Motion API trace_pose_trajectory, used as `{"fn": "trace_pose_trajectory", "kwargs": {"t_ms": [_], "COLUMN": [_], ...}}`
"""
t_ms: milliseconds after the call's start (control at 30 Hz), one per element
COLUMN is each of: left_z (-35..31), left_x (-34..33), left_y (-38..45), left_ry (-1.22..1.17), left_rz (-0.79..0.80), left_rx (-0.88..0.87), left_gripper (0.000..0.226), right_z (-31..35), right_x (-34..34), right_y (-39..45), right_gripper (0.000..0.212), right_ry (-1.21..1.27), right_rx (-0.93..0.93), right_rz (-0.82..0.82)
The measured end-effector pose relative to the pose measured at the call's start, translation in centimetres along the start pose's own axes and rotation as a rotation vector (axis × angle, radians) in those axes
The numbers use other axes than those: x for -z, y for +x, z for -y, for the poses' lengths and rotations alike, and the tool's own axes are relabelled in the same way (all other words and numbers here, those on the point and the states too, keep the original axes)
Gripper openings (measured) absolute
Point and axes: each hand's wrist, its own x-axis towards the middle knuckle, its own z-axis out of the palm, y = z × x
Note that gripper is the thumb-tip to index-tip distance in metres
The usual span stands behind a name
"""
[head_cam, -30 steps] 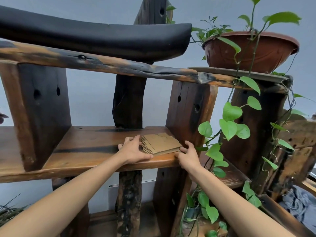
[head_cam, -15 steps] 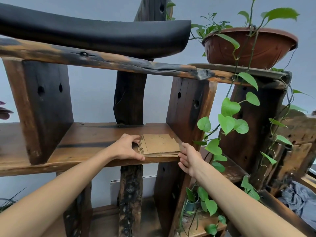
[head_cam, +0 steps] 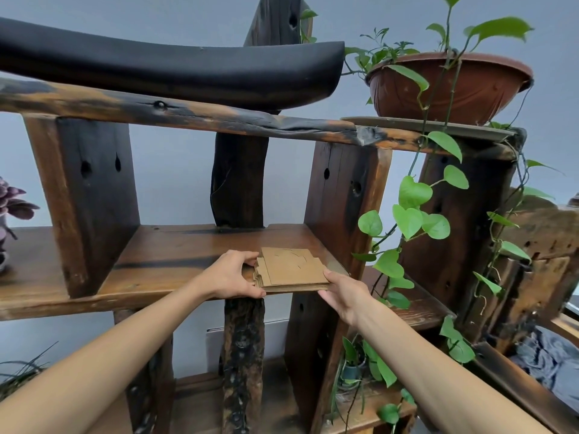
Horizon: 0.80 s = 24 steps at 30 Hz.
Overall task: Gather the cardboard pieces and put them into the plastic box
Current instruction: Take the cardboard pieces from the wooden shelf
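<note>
A flat stack of brown cardboard pieces lies at the front edge of the wooden shelf, close to the upright post on its right. My left hand grips the stack's left side, thumb underneath at the shelf edge and fingers curled over the back corner. My right hand holds the stack's front right corner from below, with the thumb on top. The stack juts slightly past the shelf edge. No plastic box is in view.
A dark wooden post stands right beside the stack. Trailing green vine leaves hang from a brown pot to the right of my right hand. A black curved object rests on the upper beam. A purple plant sits at far left.
Both hands have closed around the stack: the left shifted from lying flat beside it to gripping its edge, the right moved under its front corner. The stack has slid toward the shelf's front edge.
</note>
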Motion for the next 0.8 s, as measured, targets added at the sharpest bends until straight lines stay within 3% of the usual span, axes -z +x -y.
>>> {"fn": "trace_pose_trajectory", "kwargs": {"t_ms": [200,300,500,567,633,800], "left_z": [-1.1,-2.1,-4.4,-5.1,-5.9,-7.7], "left_x": [0.1,-0.2,-1.2,-1.5,-1.9,-3.3], "left_y": [-0.7,-1.2,-2.3,-2.4,-2.6,-2.8], "left_ry": [-0.145,-0.26,-0.528,-0.685,-0.782,-0.939], "left_rz": [0.011,0.065,0.135,0.153,0.155,-0.066], "left_rx": [0.012,0.04,0.081,0.078,0.077,0.253], "left_gripper": [0.101,0.107,0.109,0.094,0.065,0.035], "right_z": [-0.1,0.0,-0.1,-0.1,-0.2,-0.4], "right_x": [-0.2,-0.1,0.8,1.2,1.7,3.0], "right_y": [-1.1,-1.9,-3.0,-3.5,-4.0,-5.4], "right_gripper": [0.023,0.004,0.009,0.007,0.005,0.019], "right_ry": [0.0,0.046,0.118,0.115,0.118,0.107], "right_rx": [0.045,0.075,0.141,0.167,0.182,0.208], "right_rz": [-0.075,-0.164,-0.29,-0.316,-0.334,-0.373]}}
